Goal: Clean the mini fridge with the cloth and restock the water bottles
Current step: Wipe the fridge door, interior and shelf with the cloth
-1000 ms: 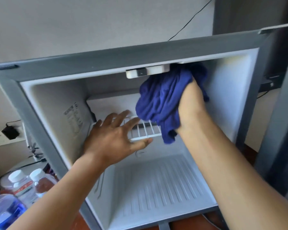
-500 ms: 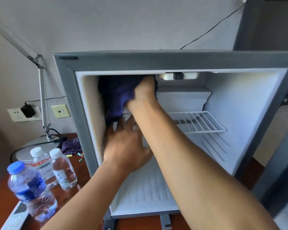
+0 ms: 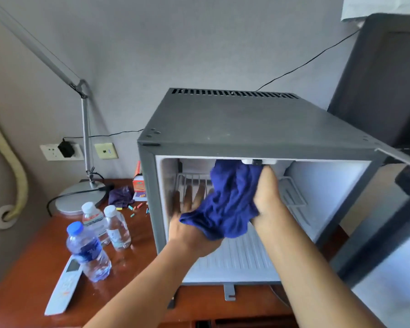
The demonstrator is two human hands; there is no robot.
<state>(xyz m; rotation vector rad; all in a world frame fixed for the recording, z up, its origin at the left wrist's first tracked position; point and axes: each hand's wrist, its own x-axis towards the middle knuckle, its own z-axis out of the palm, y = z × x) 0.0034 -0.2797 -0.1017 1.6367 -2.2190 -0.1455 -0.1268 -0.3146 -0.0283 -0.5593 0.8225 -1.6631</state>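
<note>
- Three water bottles point(image 3: 97, 242) are seen standing on the table point(image 3: 29, 268), at the left of the open mini fridge point(image 3: 246, 129), not yet restocked.
- The left hand point(image 3: 192, 223) is laid inside the fridge with fingers point(image 3: 187, 197) spread straight toward the wire shelf point(image 3: 192, 183); it could be snagged there.
- The blue cloth point(image 3: 230, 204) is bunched between both hands, its lower edge draped over the left one; a loose fold could be caught on the shelf.
- The cloth is gripped by the right hand point(image 3: 268, 197), with fingers hidden behind it.
</note>
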